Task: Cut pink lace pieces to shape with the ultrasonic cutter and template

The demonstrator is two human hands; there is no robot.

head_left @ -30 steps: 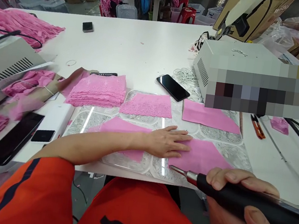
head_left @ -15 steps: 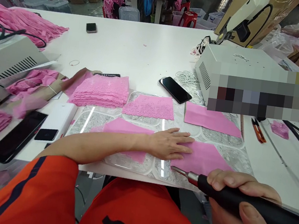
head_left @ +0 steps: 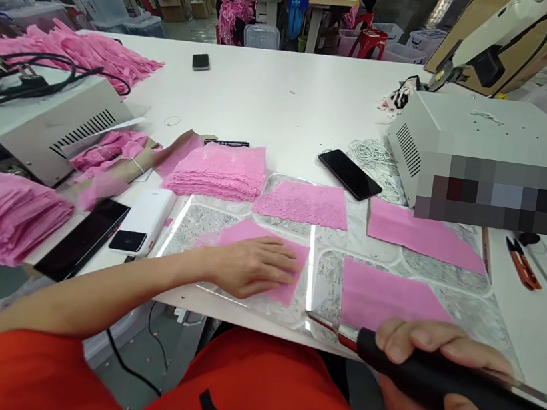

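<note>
My left hand (head_left: pixel 258 267) lies on a pink fabric piece (head_left: pixel 292 295) on the grey marbled mat, its fingers stretched out and slightly bent. In my right hand (head_left: pixel 451 383), at the lower right, is a thick black-handled tool (head_left: pixel 405 357) with a narrow metal tip. The tip points left, over the mat's front edge. Beside it lies a flat pink piece (head_left: pixel 387 294) with a slanted right side. Behind are a lace piece (head_left: pixel 304 202), another plain piece (head_left: pixel 421 234) and a stack of lace pieces (head_left: pixel 220 171).
A grey vented box (head_left: pixel 469 130) stands at the right, another (head_left: pixel 37 120) at the left with cables on top. Phones lie about, one black phone (head_left: pixel 351 173) behind the mat. Orange-handled snips (head_left: pixel 522 265) rest at the right. Pink fabric piles (head_left: pixel 4 217) fill the left side.
My left hand has moved left, off the right-hand pink piece and onto the left one. The view has turned a little left. My right hand still holds the tool.
</note>
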